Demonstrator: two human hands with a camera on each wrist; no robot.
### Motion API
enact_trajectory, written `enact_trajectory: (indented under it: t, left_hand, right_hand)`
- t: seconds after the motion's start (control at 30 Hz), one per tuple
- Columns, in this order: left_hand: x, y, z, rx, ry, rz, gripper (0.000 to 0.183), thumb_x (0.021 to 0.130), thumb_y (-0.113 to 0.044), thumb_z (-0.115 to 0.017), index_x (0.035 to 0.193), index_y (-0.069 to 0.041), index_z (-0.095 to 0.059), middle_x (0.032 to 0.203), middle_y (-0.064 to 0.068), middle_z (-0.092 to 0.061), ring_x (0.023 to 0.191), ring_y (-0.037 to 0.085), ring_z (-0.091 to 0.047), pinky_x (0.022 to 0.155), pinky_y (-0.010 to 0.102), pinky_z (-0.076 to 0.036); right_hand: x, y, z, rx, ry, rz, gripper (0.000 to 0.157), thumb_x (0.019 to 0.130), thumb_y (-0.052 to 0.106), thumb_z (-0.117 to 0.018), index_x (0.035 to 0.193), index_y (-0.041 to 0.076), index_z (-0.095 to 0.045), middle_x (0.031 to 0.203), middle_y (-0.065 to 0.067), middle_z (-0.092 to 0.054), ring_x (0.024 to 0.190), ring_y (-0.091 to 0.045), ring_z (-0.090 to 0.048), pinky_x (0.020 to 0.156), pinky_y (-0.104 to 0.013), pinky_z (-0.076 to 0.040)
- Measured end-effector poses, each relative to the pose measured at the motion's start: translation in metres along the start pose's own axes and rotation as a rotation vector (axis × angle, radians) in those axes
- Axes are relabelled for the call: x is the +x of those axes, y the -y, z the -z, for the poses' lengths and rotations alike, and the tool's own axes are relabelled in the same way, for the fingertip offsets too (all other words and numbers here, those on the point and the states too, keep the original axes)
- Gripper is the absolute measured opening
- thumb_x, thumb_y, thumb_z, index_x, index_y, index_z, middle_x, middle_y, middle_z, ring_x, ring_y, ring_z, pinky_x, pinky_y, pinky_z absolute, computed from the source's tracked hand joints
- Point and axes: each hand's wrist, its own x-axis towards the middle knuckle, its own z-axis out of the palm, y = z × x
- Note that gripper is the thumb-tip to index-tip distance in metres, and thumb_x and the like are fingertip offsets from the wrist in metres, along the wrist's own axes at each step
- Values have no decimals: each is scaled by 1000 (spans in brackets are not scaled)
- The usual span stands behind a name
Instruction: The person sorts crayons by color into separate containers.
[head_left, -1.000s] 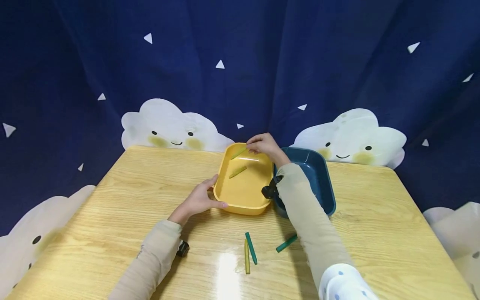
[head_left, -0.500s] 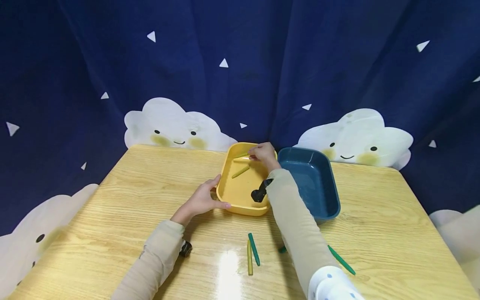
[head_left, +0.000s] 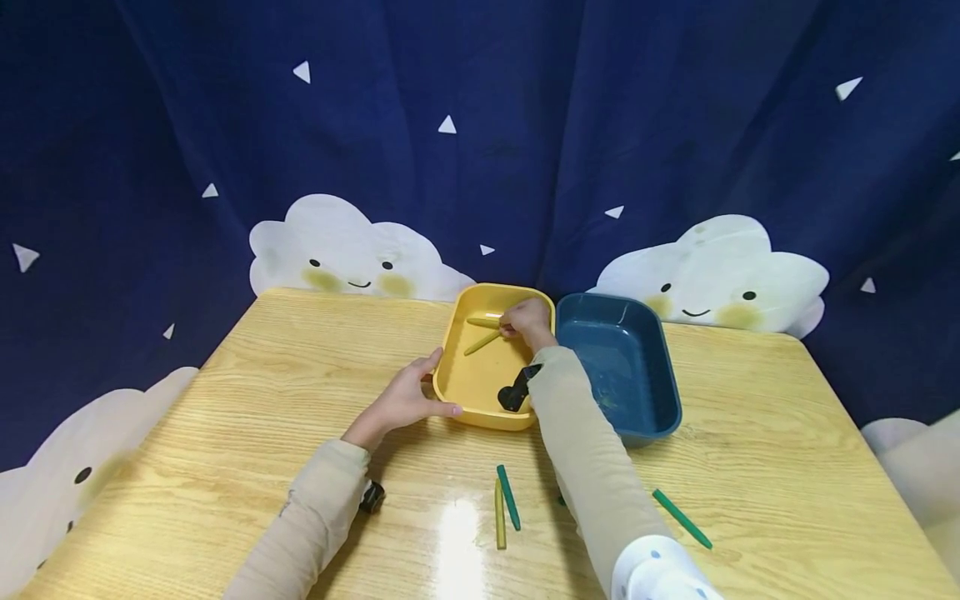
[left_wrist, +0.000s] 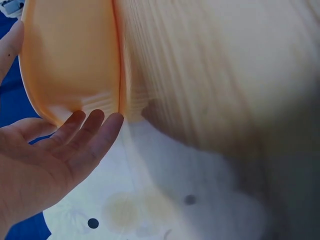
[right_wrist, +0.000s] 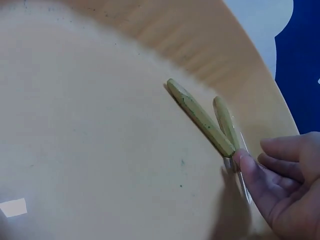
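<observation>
In the head view, my left hand holds the near left corner of the yellow plastic tray, thumb at the front rim. Its fingertips touch the outer wall in the left wrist view. Inside the tray, my right hand is low near the far wall. Thumb and fingers pinch the end of one yellow crayon, the one closer to that wall. A second yellow crayon lies on the tray floor beside it. The two form a narrow V, their near ends right at the thumb.
A dark blue tray stands right of the yellow one. On the wooden table nearer me lie a yellow crayon, a green crayon and, farther right, another green crayon. My right sleeve mostly hides one more green crayon.
My right hand has come down and nearer, lowering its crayon beside the other one. The right forearm swung left, uncovering a green crayon and more of the blue tray. The left hand keeps its hold.
</observation>
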Motion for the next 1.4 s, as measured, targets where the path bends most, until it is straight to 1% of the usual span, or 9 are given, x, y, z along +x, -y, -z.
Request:
enact_trajectory:
  t: [0.07, 0.17, 0.27, 0.4, 0.5, 0.67, 0.83, 1.1, 1.4]
  left_hand:
    - [0, 0, 0, -1, 2, 1, 101, 65, -19, -83, 140, 8, -21, 138, 28, -33, 114, 33, -46, 98, 42, -35]
    - [0, -1, 0, 1, 3, 9, 102, 65, -20, -83, 140, 8, -21, 138, 28, -32, 114, 33, -46, 98, 42, -35]
    - [0, -1, 0, 9, 3, 14, 102, 65, -21, -83, 140, 7, -21, 138, 27, -32, 114, 32, -46, 98, 42, -34]
    - [-1, -2, 1, 17, 5, 18, 103, 65, -23, -83, 141, 6, -20, 137, 27, -34, 113, 32, -46, 98, 42, -35]
    - [-1, -4, 2, 14, 11, 21, 102, 66, -23, -83, 141, 6, -20, 137, 27, -34, 113, 32, -45, 97, 42, -36]
    - [-1, -5, 3, 6, 21, 23, 102, 66, -22, -82, 141, 6, -19, 140, 26, -30, 116, 32, -44, 97, 41, -36]
    - [-1, -5, 2, 22, 11, 25, 102, 66, -22, -83, 141, 6, -20, 139, 26, -32, 114, 32, -45, 98, 42, -35]
    - [0, -3, 1, 15, 17, 31, 103, 66, -24, -82, 141, 5, -19, 141, 24, -30, 117, 31, -43, 101, 42, -32]
    - [0, -1, 0, 17, 22, 29, 103, 66, -25, -83, 142, 5, -19, 140, 24, -31, 115, 31, -44, 99, 42, -34]
  right_hand:
    - [-1, 0, 0, 10, 0, -4, 11, 75, -10, -60, 66, -4, -56, 54, -8, -52, 45, -16, -54, 48, -25, -51]
    - [-2, 0, 0, 16, -3, 19, 3, 78, -6, -61, 75, -7, -61, 61, -9, -55, 47, -15, -55, 49, -24, -51]
    - [-4, 3, 1, 30, 9, 34, 13, 80, -2, -61, 90, -8, -65, 74, -12, -59, 51, -14, -55, 53, -24, -51]
    - [-9, 13, 5, 65, 50, 54, 20, 80, 0, -62, 99, -7, -65, 85, -15, -63, 56, -15, -59, 66, -30, -53]
    - [-15, 22, 8, 62, 66, 101, 20, 80, 2, -63, 98, -6, -66, 86, -16, -64, 56, -14, -60, 69, -32, -54]
    - [-28, 36, 15, 115, 112, 183, 19, 80, 2, -64, 98, -7, -66, 84, -14, -63, 56, -12, -61, 60, -26, -54]
    - [-44, 45, 23, 145, 146, 209, 20, 81, 2, -64, 99, -7, -66, 84, -13, -62, 58, -13, -62, 62, -27, -54]
    - [-63, 46, 38, 164, 194, 247, 25, 83, 3, -63, 105, -10, -63, 100, -28, -61, 57, -12, -62, 59, -24, -53]
    - [-87, 44, 51, 151, 243, 306, 22, 84, 4, -63, 103, -7, -64, 88, -16, -63, 61, -15, -63, 61, -28, -54]
